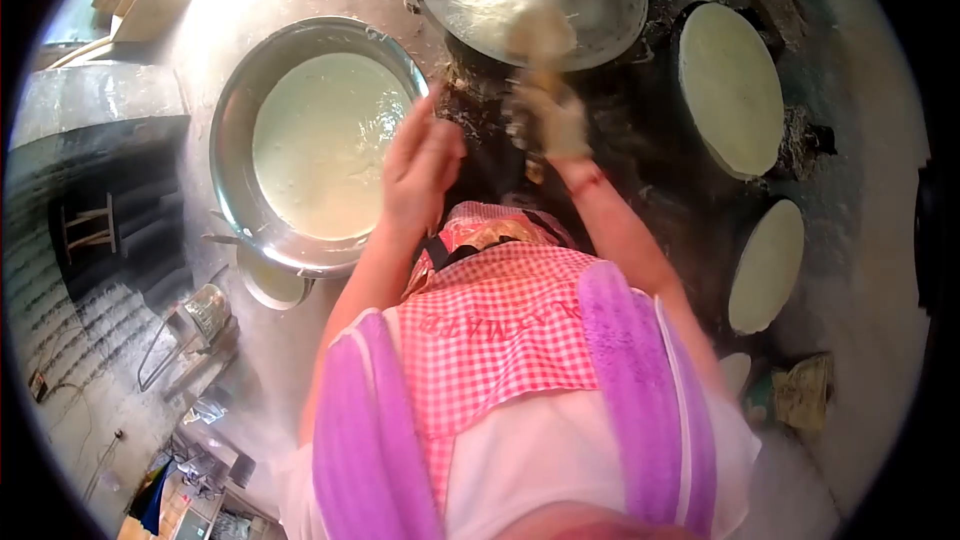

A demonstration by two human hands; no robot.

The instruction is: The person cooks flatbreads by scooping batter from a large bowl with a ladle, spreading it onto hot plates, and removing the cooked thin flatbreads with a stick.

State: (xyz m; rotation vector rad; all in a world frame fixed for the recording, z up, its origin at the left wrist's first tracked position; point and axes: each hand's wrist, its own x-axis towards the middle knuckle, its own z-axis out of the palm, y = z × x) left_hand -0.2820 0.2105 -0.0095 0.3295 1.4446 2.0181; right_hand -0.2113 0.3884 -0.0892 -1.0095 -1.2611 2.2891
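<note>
Head view: a blurred tool is held out over the big round pan by the right hand.
Straight ahead of the body, the pan is faced by both hands, but it's the right that is nearer; the tool's long axis is pointed away from the apron, its far end seen over the pan's near edge, though contact can't be told through the blur. The right fingers are wrapped around the handle. By the near right side of the metal bowl of pale batter, the left hand is held up, nothing seen in it; whether its fingertips are pressed together can't be told.
</note>
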